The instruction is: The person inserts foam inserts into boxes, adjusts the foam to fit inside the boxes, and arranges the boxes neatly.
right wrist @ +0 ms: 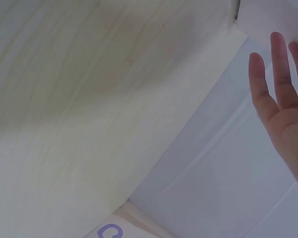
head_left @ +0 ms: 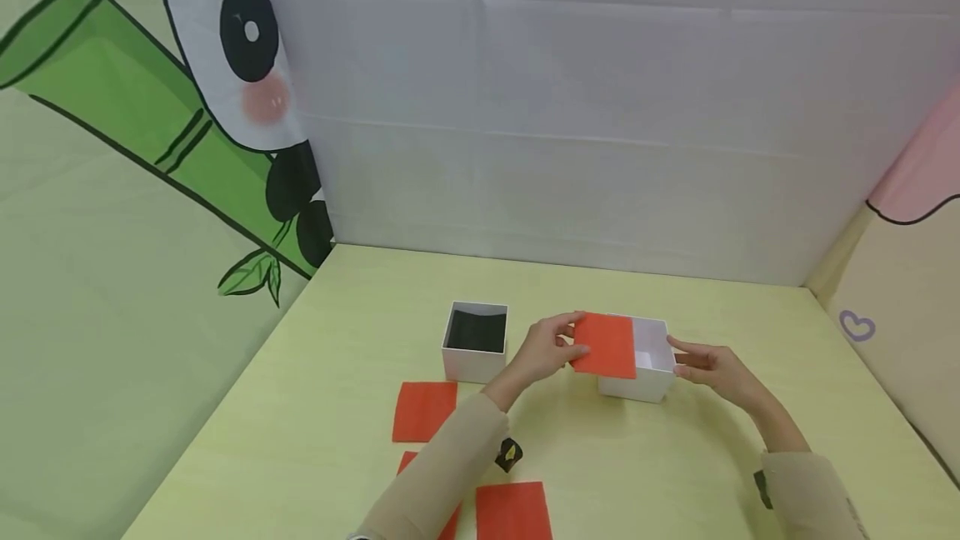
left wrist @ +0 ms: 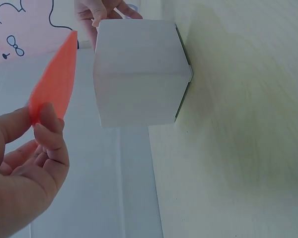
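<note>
My left hand pinches a thin red square sheet by its left edge, between thumb and fingers. The sheet is over the left part of an open-topped white box and hides some of its opening. Seen edge-on in the left wrist view, the same sheet stands apart from the box. At the box's right side is my right hand, touching it with fingertips and thumb. That hand's fingers look straight in the right wrist view.
A second white box, with black material inside, stands left of my left hand. Several red squares lie on the table, among them one upper left and one near the front. My left sleeve partly covers another. A white backdrop rises behind.
</note>
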### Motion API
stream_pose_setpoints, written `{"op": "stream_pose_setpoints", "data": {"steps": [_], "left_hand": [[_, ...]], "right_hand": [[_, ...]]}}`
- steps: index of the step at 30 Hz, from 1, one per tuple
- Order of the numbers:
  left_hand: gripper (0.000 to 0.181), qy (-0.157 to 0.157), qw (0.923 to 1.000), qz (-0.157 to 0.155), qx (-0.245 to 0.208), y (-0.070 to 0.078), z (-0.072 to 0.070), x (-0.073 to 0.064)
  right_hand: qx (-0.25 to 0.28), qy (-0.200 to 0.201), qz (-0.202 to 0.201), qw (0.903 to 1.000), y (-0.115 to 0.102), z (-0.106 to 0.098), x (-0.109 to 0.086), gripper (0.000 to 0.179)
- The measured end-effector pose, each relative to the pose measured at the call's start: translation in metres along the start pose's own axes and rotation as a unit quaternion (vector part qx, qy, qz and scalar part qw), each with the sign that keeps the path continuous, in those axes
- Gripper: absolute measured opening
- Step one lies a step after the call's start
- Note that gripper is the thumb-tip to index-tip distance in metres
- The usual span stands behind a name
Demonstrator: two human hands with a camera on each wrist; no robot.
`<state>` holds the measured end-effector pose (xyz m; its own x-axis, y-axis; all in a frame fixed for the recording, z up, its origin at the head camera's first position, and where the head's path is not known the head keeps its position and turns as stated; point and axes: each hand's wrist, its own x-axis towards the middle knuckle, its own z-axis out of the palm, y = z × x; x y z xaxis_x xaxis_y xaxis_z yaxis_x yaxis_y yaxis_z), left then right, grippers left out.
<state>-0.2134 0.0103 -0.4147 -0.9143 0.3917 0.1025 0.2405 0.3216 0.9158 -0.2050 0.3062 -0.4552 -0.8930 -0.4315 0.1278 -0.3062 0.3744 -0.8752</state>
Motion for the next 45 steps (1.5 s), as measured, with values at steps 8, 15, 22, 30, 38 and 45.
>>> {"op": "stream_pose_setpoints", "data": {"steps": [8,15,22,30,38,45], "left_hand": [[0.053,0.000,1.0000,-0.009,-0.002,0.005,0.016,0.013],[0.053,0.012,0.9996,-0.022,0.013,0.004,0.025,0.028],[0.055,0.006,0.9994,-0.025,0.022,0.004,0.034,0.038],[0.055,0.012,0.9986,-0.044,0.027,0.006,0.042,0.043],[0.053,0.005,0.9963,-0.055,0.065,0.005,0.049,0.049],[0.050,-0.012,0.9918,-0.048,0.118,0.001,0.056,0.052]], "right_hand": [[0.016,-0.005,-0.020,0.9997,0.000,0.000,0.000,0.051],[0.017,-0.002,-0.014,0.9998,0.001,-0.001,0.000,0.051],[0.023,-0.005,-0.021,0.9995,0.000,-0.001,-0.001,0.049],[0.008,-0.007,0.000,0.9999,-0.004,-0.001,-0.001,0.051],[0.000,-0.007,0.039,0.9992,-0.006,-0.001,0.000,0.055],[-0.009,-0.014,0.050,0.9986,-0.012,-0.002,-0.001,0.055]]}}
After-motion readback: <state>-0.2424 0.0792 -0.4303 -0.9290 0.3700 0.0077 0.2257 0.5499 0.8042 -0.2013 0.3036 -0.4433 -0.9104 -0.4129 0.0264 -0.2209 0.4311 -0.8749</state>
